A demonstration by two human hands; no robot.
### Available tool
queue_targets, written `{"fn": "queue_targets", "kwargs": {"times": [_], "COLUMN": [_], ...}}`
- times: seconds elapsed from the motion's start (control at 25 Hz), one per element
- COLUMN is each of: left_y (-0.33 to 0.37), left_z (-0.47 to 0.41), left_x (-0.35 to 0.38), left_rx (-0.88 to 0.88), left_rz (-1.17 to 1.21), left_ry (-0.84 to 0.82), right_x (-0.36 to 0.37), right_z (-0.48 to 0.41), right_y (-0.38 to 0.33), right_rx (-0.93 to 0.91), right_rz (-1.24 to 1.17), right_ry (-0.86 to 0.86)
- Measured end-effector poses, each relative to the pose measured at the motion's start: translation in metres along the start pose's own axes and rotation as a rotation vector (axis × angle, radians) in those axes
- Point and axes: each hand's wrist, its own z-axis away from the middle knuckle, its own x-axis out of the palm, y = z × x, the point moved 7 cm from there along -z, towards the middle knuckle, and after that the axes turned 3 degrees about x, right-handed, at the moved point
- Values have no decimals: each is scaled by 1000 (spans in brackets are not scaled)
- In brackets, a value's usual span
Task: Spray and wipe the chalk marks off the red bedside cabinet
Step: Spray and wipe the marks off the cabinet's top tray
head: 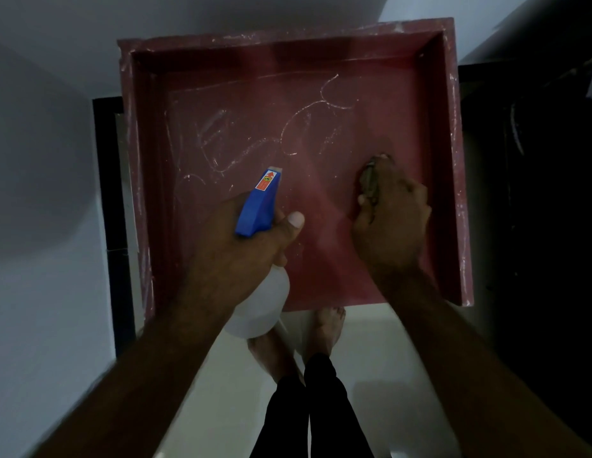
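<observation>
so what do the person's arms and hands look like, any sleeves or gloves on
Both are bare: no gloves on the left hand or the right hand, and no sleeve shows on the left forearm or the right forearm up to the frame edge. No watch, ring or bracelet is visible. The forearms look hairy, and the left thumbnail is cut short.
</observation>
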Motion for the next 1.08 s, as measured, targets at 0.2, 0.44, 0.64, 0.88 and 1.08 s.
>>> {"fn": "queue_targets", "kwargs": {"times": [0.2, 0.44, 0.64, 0.88, 1.08], "left_y": [1, -4, -5, -2, -3], "left_z": [1, 2, 5, 3, -3], "left_x": [-2, -1, -3, -3, 2], "left_rx": [0, 18, -1, -23, -14], "left_rz": [12, 19, 24, 27, 6], "left_ry": [13, 2, 3, 9, -36], "right_x": [23, 19, 13, 31, 18], "right_z": [15, 10, -8, 9, -24], "right_y": [-32, -35, -20, -52, -16], "right_rx": [-463, -324, -343, -489, -135], "right_rz": [19, -25, 56, 25, 84], "right_ry": [-261, -169, -142, -202, -65]}}
